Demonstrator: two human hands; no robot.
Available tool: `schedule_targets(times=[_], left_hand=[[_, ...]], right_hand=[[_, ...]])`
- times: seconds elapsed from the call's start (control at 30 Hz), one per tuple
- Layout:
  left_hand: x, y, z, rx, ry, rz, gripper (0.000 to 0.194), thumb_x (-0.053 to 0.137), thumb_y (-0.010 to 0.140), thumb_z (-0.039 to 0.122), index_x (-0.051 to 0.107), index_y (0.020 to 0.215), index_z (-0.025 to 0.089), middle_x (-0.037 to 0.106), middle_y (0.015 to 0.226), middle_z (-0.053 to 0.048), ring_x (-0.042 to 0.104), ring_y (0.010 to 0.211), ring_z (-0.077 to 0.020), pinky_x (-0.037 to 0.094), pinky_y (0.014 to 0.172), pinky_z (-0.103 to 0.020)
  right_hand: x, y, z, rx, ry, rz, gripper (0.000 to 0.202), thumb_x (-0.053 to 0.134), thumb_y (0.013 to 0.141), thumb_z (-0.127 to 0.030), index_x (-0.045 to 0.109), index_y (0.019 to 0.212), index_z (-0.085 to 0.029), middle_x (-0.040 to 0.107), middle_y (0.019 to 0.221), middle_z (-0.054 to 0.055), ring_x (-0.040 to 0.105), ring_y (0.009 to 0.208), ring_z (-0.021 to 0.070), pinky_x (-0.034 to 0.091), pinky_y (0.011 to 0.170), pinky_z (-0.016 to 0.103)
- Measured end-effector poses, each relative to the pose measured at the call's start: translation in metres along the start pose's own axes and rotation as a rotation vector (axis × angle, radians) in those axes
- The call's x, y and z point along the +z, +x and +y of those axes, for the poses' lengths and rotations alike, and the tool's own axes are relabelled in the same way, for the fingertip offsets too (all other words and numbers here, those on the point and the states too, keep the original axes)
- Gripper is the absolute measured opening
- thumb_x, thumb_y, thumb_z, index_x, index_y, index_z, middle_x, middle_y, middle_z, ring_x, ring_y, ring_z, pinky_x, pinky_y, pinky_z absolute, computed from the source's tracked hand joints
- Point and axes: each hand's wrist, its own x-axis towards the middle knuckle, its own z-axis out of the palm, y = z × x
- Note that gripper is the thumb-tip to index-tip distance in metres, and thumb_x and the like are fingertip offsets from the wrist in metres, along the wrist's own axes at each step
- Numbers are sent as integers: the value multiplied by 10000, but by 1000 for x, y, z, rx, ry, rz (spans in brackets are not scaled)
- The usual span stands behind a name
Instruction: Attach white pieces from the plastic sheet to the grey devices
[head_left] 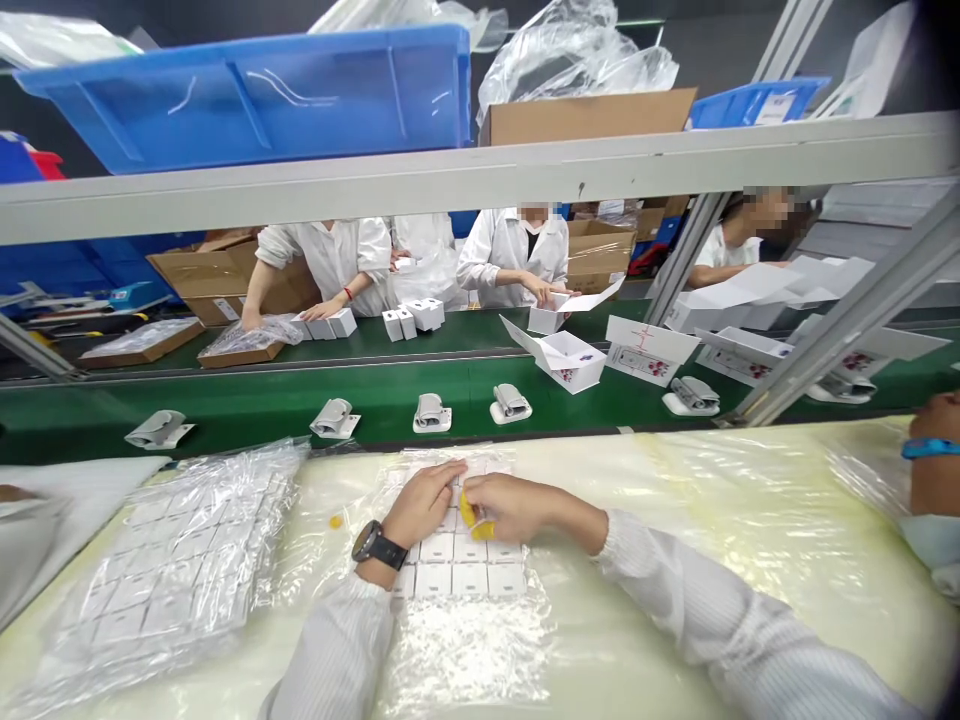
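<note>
My left hand (pixel 421 503), with a black watch on its wrist, lies flat with fingers stretched over rows of small white square pieces (pixel 470 579). Clear plastic wrap (pixel 469 660) surrounds these pieces and spreads toward me. Beside it, my right hand (pixel 511 507) is closed on a small yellow object (pixel 481 530) and rests over the same rows. Fingers cover much of the object, so its exact kind is not plain. A second plastic-wrapped batch of white pieces (pixel 176 560) lies to the left. Between the two batches is a small yellow round bit (pixel 335 521).
Beyond the table runs a green conveyor (pixel 247 405) carrying grey rolled cuffs on white bases (pixel 433 412) and open white boxes (pixel 568 360). Co-workers in white handle boxes across it. A metal beam (pixel 480 170) crosses overhead, bearing a blue bin (pixel 262 95). Another person's arm (pixel 934 470) reaches in at right.
</note>
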Motion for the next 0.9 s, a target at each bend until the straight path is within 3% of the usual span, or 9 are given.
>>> schedule_targets(times=[0.1,0.2,0.37,0.53,0.7,0.77,0.83,0.9], left_hand=[[-6,0,16,28,-13,112,414,472,950,246,559,1353,217,597,1372,-91,556,1264,-249,450,1071,-441],[-11,9,48,191,72,266,381,652,885,351,620,1248,238,613,1298,-106,554,1213,-279,453,1018,-456],[1,45,94,456,325,355,113,648,893,192,695,974,256,670,955,-44,576,892,-205,423,785,-373],[25,86,108,597,496,361,103,596,902,125,661,921,203,647,838,-30,547,804,-185,378,724,-359],[57,121,116,666,568,323,119,563,916,121,641,858,188,623,782,-24,539,776,-183,374,724,-369],[68,135,117,620,550,294,120,555,921,134,646,876,198,635,817,-31,557,802,-191,385,742,-378],[77,149,115,500,497,255,121,585,918,211,651,1020,211,655,960,-61,580,906,-221,411,785,-394],[85,167,109,329,427,231,341,622,899,317,594,1223,216,624,1152,-103,573,1044,-267,440,855,-421]], right_hand=[[-11,-23,5,-16,189,288,105,737,808,-270,682,840,-187,600,900,27,580,817,160,473,741,284],[-17,-44,13,45,282,614,164,776,793,-348,718,811,-196,592,939,46,596,877,181,487,817,331],[-23,-72,27,85,275,801,216,773,791,-417,723,787,-206,601,947,53,601,902,197,489,849,363],[-38,-104,48,272,177,757,348,782,766,-420,713,1020,-193,671,955,69,583,799,183,489,760,340],[-57,-129,72,377,149,703,315,759,763,-381,695,987,-168,714,858,47,578,727,166,472,711,304],[-68,-137,87,385,69,657,275,756,758,-356,699,954,-172,714,830,31,593,720,163,464,736,304],[-84,-143,110,386,-31,605,256,756,748,-341,701,934,-173,711,817,24,603,707,160,458,739,298],[-104,-147,141,393,-124,575,260,758,736,-331,698,927,-165,707,831,34,608,706,162,454,710,286]])
